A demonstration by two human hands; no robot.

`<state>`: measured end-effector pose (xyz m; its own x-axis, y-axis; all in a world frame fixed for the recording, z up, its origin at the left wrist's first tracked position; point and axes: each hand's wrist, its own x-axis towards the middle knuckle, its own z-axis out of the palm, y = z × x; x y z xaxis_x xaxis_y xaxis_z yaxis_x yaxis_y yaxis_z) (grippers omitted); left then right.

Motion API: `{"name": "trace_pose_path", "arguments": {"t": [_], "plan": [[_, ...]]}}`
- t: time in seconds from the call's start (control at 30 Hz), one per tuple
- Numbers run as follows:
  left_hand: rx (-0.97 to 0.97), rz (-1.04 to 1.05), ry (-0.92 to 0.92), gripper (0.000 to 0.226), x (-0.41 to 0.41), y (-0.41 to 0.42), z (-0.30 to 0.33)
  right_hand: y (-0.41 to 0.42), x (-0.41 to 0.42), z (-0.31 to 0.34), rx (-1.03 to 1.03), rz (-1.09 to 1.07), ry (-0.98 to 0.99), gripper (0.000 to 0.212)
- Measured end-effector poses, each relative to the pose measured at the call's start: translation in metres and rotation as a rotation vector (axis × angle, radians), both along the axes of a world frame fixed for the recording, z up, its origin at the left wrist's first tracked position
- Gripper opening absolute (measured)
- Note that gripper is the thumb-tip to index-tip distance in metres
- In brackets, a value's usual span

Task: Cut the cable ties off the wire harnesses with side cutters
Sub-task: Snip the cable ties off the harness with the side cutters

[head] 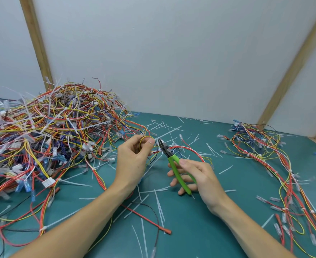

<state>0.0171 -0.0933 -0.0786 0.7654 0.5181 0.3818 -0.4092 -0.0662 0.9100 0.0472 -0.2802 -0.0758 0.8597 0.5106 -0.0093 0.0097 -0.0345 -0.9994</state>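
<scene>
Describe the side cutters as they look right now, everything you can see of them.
The side cutters have a dark metal head and two bright green sleeved handles, plastic or rubber by the look. The right hand holds them, thumb on the upper handle and fingers curled under the lower one. They slant up and to the left, handles spread and the head parted, its tips right beside the left hand at the wire harness that hand pinches. They are held above the green mat.
</scene>
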Motion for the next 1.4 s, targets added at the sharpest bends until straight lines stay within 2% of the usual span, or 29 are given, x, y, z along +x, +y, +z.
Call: {"name": "trace_pose_path", "arguments": {"t": [0.43,0.87,1.07,1.4], "plan": [[0.086,-0.061,0.03,0.01,-0.0018,-0.0021,-0.001,0.0005,0.0015,-0.0022,-0.003,0.004,-0.04,0.046],[0.087,-0.072,0.048,0.013,-0.0025,-0.0029,-0.0002,0.0007,-0.0002,-0.0091,-0.056,-0.034,-0.313,0.041],[0.095,-0.07,0.054,0.013,-0.002,-0.0028,-0.0006,0.0016,0.0012,-0.0082,-0.005,-0.015,-0.297,0.032],[0.107,-0.076,0.048,0.014,-0.0005,-0.0006,-0.0047,0.0014,0.0027,-0.0072,-0.014,-0.01,-0.297,0.034]]}}
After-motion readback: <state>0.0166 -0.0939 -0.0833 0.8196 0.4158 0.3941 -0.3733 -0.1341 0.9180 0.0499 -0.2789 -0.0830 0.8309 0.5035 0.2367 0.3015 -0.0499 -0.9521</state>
